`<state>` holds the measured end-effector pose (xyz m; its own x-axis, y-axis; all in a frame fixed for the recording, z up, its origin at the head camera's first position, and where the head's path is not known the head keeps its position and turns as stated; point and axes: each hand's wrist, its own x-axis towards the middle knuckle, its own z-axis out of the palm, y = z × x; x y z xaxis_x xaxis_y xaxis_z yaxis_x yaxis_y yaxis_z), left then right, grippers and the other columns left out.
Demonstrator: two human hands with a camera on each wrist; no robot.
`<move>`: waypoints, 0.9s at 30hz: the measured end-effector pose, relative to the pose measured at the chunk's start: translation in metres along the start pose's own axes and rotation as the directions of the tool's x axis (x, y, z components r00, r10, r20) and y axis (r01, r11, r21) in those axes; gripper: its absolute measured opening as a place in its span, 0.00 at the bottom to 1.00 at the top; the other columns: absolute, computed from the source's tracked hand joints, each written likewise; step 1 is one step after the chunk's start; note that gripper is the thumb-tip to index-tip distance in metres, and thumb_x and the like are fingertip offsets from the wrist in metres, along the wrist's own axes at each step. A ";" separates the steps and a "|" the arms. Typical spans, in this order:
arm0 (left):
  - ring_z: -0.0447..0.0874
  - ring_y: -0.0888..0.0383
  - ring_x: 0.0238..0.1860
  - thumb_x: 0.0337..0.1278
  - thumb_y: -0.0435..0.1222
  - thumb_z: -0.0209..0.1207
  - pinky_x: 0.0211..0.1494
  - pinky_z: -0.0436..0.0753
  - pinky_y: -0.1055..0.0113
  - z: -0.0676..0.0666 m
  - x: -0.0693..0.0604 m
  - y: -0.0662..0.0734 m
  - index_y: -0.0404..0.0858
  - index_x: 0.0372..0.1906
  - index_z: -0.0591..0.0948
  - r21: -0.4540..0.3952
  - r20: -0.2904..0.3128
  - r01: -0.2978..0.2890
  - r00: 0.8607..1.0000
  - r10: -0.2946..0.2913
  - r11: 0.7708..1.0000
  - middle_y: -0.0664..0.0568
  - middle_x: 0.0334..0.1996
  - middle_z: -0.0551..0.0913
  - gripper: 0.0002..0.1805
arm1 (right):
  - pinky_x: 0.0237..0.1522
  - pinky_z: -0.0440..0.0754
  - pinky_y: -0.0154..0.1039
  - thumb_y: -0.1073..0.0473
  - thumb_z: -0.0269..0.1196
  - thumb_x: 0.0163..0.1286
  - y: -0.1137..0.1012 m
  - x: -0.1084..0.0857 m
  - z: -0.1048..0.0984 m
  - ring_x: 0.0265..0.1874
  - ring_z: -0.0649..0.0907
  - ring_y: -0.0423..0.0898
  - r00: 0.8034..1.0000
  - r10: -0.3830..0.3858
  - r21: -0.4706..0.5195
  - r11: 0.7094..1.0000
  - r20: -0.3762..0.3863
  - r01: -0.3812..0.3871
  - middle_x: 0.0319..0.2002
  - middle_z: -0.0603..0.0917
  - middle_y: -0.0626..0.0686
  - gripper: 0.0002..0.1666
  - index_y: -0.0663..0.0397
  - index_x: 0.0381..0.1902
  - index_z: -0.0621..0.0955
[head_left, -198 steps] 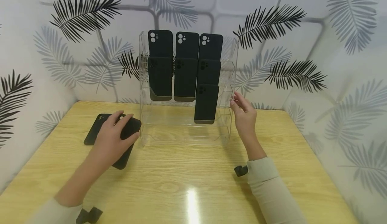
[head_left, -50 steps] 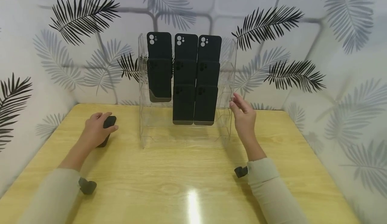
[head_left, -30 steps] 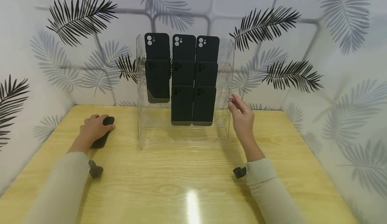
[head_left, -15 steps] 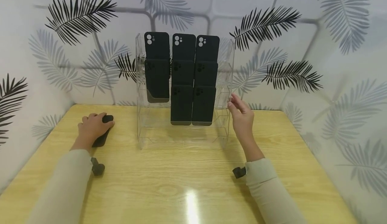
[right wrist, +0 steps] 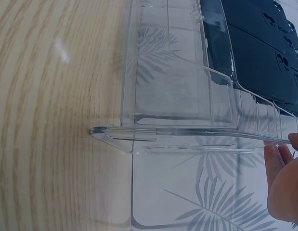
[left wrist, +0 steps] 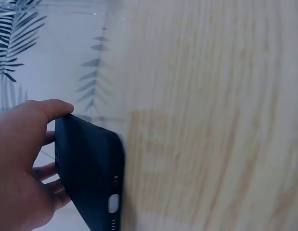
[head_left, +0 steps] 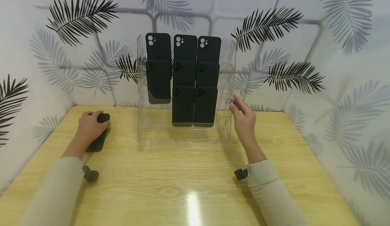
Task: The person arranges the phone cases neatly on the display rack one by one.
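Observation:
In the head view my left hand (head_left: 88,128) grips a black phone case (head_left: 96,144) over the left side of the table. The left wrist view has the thumb at one corner of that case (left wrist: 88,168) and fingers behind it. My right hand (head_left: 245,120) pinches the right side edge of a clear acrylic display stand (head_left: 186,140). Black phone cases lean on the stand in tiers: three on top (head_left: 185,48), three below them, and two in the third tier (head_left: 183,107), at its middle and right. Their camera cutouts are at the upper left.
The wood-grain table (head_left: 170,182) carries the stand near its back edge. Behind it hangs a pale wall covering (head_left: 274,46) printed with leaves. A black camera device sits at each wrist. The stand's lower tiers (head_left: 161,117) show bare clear plastic at the left.
Since the oldest frame, a phone case has come into the third tier's middle. My left hand has moved left onto another case, lately shifting it slightly left. My right hand stays put.

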<state>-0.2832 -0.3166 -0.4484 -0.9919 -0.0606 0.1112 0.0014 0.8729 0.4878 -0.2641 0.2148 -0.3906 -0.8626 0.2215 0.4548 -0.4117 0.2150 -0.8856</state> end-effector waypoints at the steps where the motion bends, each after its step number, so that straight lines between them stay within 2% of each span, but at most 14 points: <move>1: 0.55 0.13 0.61 0.70 0.48 0.54 0.54 0.70 0.27 -0.001 -0.001 0.001 0.26 0.72 0.64 -0.009 -0.006 -0.003 1.000 0.003 1.000 0.14 0.67 0.53 0.37 | 0.51 0.82 0.25 0.56 0.64 0.73 0.000 0.000 0.000 0.50 0.82 0.37 1.000 0.001 -0.005 1.000 0.002 -0.001 0.57 0.83 0.57 0.23 0.51 0.65 0.80; 5: 0.55 0.14 0.63 0.71 0.48 0.53 0.56 0.69 0.26 -0.008 -0.006 0.010 0.27 0.73 0.62 -0.044 -0.032 -0.032 0.999 0.031 0.999 0.17 0.69 0.52 0.37 | 0.51 0.82 0.25 0.55 0.64 0.74 -0.001 -0.001 0.000 0.51 0.82 0.38 1.000 0.002 -0.015 1.000 0.007 -0.001 0.57 0.83 0.56 0.24 0.51 0.65 0.80; 9: 0.56 0.18 0.64 0.70 0.48 0.55 0.55 0.71 0.28 -0.015 -0.013 0.024 0.30 0.74 0.63 -0.076 -0.080 -0.066 0.995 0.060 0.995 0.21 0.70 0.54 0.37 | 0.52 0.82 0.26 0.54 0.63 0.74 -0.001 -0.001 0.000 0.52 0.82 0.37 1.000 0.007 -0.010 1.000 0.010 -0.007 0.58 0.83 0.56 0.23 0.47 0.65 0.80; 15: 0.57 0.23 0.66 0.70 0.48 0.55 0.54 0.72 0.30 -0.029 -0.030 0.057 0.34 0.75 0.64 -0.119 -0.161 -0.108 0.983 0.088 0.987 0.27 0.72 0.55 0.36 | 0.53 0.82 0.26 0.54 0.63 0.74 -0.001 -0.001 0.000 0.53 0.81 0.39 1.000 0.013 -0.006 1.000 0.016 -0.013 0.58 0.82 0.55 0.23 0.45 0.65 0.80; 18: 0.57 0.25 0.67 0.69 0.48 0.57 0.55 0.71 0.30 -0.036 -0.038 0.076 0.35 0.75 0.65 -0.143 -0.213 -0.137 0.971 0.104 0.980 0.29 0.73 0.55 0.35 | 0.53 0.82 0.26 0.54 0.63 0.74 -0.001 -0.001 0.000 0.53 0.81 0.40 1.000 0.012 -0.005 1.000 0.019 -0.012 0.58 0.82 0.56 0.23 0.45 0.66 0.80; 22: 0.58 0.27 0.66 0.68 0.46 0.58 0.56 0.69 0.31 -0.041 -0.044 0.099 0.36 0.74 0.67 -0.167 -0.288 -0.197 0.947 0.143 0.966 0.31 0.72 0.58 0.34 | 0.53 0.82 0.26 0.53 0.63 0.74 -0.001 -0.001 0.000 0.53 0.82 0.38 1.000 0.011 -0.013 1.000 0.018 -0.011 0.58 0.82 0.55 0.24 0.47 0.66 0.80; 27: 0.59 0.29 0.67 0.67 0.45 0.60 0.58 0.68 0.32 -0.049 -0.050 0.123 0.37 0.73 0.69 -0.187 -0.347 -0.250 0.922 0.174 0.950 0.34 0.72 0.60 0.34 | 0.53 0.82 0.26 0.53 0.63 0.74 0.000 -0.001 0.000 0.52 0.82 0.37 1.000 0.012 -0.009 1.000 0.015 -0.012 0.59 0.82 0.55 0.25 0.52 0.67 0.79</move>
<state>-0.2268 -0.2299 -0.3521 -0.8700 -0.0716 0.4879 0.2730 0.7540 0.5975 -0.2634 0.2151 -0.3910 -0.8719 0.2097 0.4425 -0.3986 0.2211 -0.8901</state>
